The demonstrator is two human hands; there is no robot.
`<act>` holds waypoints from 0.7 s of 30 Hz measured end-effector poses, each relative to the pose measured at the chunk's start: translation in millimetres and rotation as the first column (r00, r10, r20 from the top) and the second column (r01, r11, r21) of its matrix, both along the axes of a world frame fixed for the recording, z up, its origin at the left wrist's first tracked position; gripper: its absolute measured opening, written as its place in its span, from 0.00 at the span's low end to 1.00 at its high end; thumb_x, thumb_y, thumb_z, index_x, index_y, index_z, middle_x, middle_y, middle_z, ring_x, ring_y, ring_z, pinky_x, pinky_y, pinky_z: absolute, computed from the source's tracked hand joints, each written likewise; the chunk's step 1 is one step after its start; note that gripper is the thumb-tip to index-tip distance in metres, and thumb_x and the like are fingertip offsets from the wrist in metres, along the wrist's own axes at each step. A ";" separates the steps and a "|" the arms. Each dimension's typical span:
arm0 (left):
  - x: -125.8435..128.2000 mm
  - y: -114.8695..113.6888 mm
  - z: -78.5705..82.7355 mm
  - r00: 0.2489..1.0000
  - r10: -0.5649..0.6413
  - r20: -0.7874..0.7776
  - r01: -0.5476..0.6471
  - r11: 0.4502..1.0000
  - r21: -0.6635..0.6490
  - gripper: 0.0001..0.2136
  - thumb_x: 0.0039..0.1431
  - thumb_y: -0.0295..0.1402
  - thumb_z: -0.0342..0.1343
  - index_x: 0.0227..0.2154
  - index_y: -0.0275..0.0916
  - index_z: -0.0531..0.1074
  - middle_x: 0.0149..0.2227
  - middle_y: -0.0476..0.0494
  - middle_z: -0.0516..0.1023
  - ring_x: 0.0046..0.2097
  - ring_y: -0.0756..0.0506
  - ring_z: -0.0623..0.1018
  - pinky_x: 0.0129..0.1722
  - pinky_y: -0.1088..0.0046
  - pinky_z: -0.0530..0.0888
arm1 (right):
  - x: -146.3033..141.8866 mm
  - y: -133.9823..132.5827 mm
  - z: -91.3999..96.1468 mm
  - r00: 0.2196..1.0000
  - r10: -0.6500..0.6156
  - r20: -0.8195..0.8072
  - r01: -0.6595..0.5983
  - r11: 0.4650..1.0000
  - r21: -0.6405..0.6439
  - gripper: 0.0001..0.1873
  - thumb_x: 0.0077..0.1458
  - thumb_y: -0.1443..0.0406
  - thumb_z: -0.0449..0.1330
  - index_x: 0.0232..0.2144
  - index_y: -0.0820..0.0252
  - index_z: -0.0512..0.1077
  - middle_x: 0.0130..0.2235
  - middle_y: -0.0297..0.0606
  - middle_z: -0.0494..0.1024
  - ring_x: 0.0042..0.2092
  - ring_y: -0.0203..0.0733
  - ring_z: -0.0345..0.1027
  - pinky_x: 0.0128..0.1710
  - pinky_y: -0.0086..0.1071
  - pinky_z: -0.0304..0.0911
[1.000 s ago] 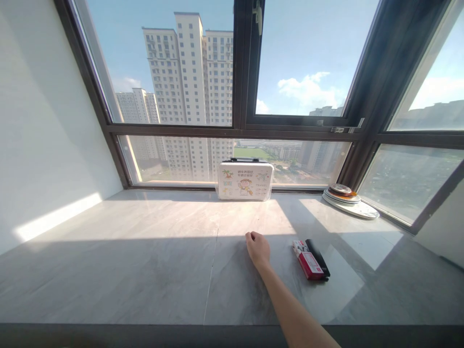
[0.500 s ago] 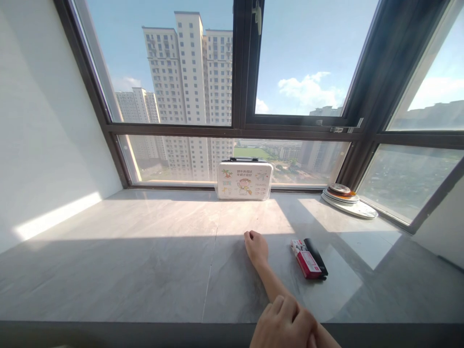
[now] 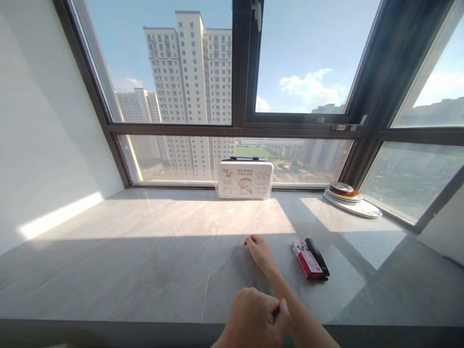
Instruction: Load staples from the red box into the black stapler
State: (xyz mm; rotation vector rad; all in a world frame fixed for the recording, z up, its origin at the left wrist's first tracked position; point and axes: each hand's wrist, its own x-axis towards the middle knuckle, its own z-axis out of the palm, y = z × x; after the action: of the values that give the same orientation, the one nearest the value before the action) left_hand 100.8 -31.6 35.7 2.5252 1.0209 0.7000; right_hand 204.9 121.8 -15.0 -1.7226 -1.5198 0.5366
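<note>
Left hand (image 3: 253,314) first: half a second earlier it had lain across the right forearm (image 3: 292,297), and by now it had shifted to the forearm's left side, fingers curled in, thumb turned toward the arm; whether the two touched, I could not tell; nothing showed in its grip; the right hand (image 3: 260,251), reaching farther over the counter (image 3: 126,270), was loosely clenched, fingertips bent to the left, likewise with nothing visible in it, its underside hidden; the change therefore seemed to concern the two arms alone, with no thing taken up; the forearm slanted in from the lower right; to the right of the right hand, apart from it, lay the red-and-white box (image 3: 307,261), with a long black item (image 3: 318,258) alongside; beyond, a white printed case (image 3: 245,180) stood upright by the window, and stacked plates (image 3: 351,209) lay in the right corner.
</note>
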 end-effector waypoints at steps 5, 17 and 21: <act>-53.1 75.4 -21.2 0.825 0.556 -0.101 -0.557 0.830 0.030 0.28 0.74 0.41 0.37 0.22 0.39 0.73 0.21 0.48 0.73 0.25 0.48 0.71 0.26 0.70 0.54 | 15.5 -85.6 7.1 1.000 0.014 -0.010 -0.014 1.000 0.015 0.17 0.63 0.54 0.49 0.29 0.53 0.72 0.24 0.33 0.74 0.28 0.43 0.68 0.27 0.31 0.53; -61.2 80.4 -55.2 0.814 0.546 -0.199 -0.547 0.835 0.055 0.25 0.72 0.41 0.41 0.23 0.42 0.76 0.27 0.41 0.80 0.31 0.42 0.79 0.32 0.70 0.58 | 236.5 -66.1 30.0 0.995 -0.099 -0.015 0.096 0.986 -0.133 0.28 0.47 0.44 0.64 0.40 0.61 0.78 0.29 0.42 0.80 0.32 0.49 0.72 0.32 0.34 0.58; -61.9 80.7 -54.0 0.825 0.534 -0.187 -0.536 0.843 0.041 0.25 0.72 0.41 0.42 0.22 0.42 0.74 0.27 0.41 0.80 0.31 0.42 0.78 0.32 0.69 0.58 | 210.5 -61.3 17.9 0.994 0.027 -0.106 -0.043 0.988 -0.152 0.26 0.51 0.43 0.60 0.28 0.59 0.78 0.25 0.37 0.78 0.28 0.43 0.67 0.27 0.31 0.56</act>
State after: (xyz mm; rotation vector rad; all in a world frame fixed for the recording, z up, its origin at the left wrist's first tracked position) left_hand 39.0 49.1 -18.3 2.3262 1.8395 0.5849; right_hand 415.4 60.5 3.0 -1.7574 -1.4701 0.7671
